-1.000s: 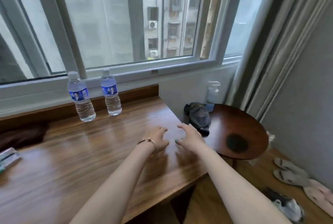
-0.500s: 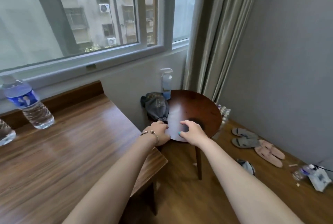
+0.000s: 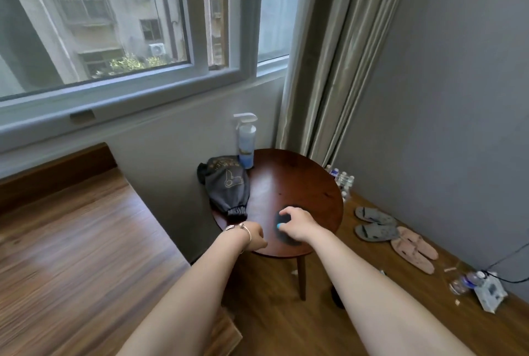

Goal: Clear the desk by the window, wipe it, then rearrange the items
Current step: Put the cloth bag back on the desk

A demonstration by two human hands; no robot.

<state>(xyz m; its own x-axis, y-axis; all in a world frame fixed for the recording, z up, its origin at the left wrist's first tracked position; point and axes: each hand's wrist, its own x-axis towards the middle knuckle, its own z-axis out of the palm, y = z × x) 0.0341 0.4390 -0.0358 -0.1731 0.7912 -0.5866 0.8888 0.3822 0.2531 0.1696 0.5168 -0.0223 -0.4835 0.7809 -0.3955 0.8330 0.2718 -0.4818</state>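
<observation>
Wooden floor and grey walls frame a round side table (image 3: 300, 172) beside the desk (image 3: 71, 241). Nearest on the table's front edge, the left hand (image 3: 254, 237) rests clenched and empty; just right, the right hand (image 3: 297, 225) grasps a dark cloth (image 3: 282, 237), likely soft and light, best bunched mid-fold. Farther back lie a grey pouch (image 3: 226, 187), then a spray bottle (image 3: 246, 141).

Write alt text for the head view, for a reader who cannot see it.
A person's right hand closes on a small dark object on a round wooden side table, while the left hand rests curled at the table's near edge. A dark drawstring bag and spray bottle sit at the back; the wooden desk lies left.
</observation>
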